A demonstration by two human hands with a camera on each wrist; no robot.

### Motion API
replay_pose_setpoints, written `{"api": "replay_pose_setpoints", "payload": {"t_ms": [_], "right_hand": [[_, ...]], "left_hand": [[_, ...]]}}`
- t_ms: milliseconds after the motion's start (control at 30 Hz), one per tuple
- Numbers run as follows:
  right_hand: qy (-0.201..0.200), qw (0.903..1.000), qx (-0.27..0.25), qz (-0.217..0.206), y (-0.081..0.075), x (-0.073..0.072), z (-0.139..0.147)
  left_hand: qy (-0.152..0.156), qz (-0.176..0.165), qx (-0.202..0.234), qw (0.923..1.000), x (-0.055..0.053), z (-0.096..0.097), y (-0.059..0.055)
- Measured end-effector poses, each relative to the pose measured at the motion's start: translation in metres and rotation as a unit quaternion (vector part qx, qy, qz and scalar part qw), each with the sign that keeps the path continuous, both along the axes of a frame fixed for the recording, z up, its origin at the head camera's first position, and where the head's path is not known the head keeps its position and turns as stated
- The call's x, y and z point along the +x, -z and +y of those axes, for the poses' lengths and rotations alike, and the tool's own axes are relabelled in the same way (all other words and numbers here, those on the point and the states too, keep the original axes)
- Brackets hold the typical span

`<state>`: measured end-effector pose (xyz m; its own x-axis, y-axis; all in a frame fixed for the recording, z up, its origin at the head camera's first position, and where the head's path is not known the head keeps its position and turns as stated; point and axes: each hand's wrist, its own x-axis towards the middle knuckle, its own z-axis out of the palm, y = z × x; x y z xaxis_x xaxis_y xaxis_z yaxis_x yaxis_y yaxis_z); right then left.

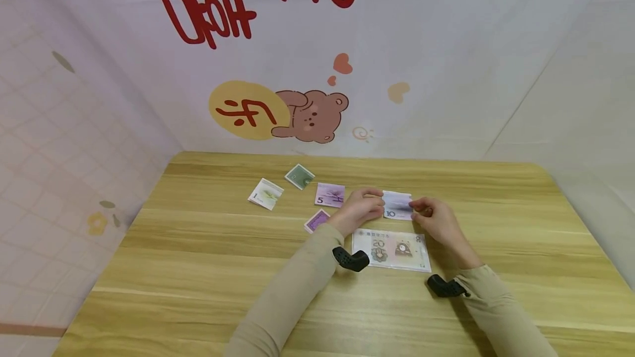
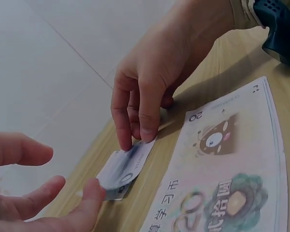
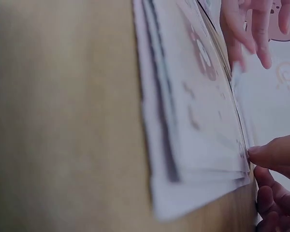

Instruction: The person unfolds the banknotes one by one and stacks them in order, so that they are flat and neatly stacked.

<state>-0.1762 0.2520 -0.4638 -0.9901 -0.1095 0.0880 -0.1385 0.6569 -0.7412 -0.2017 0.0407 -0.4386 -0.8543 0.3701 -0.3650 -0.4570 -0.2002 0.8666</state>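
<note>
A small pale purple play banknote marked 10 (image 1: 397, 205) lies between both hands and looks folded. My right hand (image 1: 436, 222) pinches its right end between thumb and fingers, seen also in the left wrist view, where that hand (image 2: 152, 77) reaches down from above. At the left end is my left hand (image 1: 359, 208); in the left wrist view its thumb touches the note (image 2: 128, 166) while the other fingers (image 2: 24, 150) stand apart from it. Nearer me lies a stack of larger banknotes marked 20 (image 1: 392, 250), its layered edges visible in the right wrist view.
Left of the hands lie a purple 5 note (image 1: 329, 194), a purple folded piece (image 1: 316, 220), a note marked 1 (image 1: 266, 193) and a green folded piece (image 1: 300, 176). They rest on a wooden table (image 1: 198, 269). A printed cloth (image 1: 421, 43) hangs behind it.
</note>
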Motion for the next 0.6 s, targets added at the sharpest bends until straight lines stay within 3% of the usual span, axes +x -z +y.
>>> {"api": "replay_pose_setpoints", "payload": {"t_ms": [167, 433, 600], "right_hand": [[-0.013, 0.9997, -0.009, -0.016, -0.001, 0.003, -0.004], [-0.029, 0.9989, -0.029, -0.022, -0.002, 0.010, -0.011], [-0.036, 0.9966, -0.073, 0.010, -0.006, 0.016, -0.021]], "left_hand": [[0.001, -0.005, 0.031, 0.9995, 0.000, 0.004, 0.004], [0.019, 0.031, 0.002, 0.9993, 0.003, 0.011, 0.009], [0.042, 0.042, 0.017, 0.9981, 0.007, 0.012, 0.006]]}}
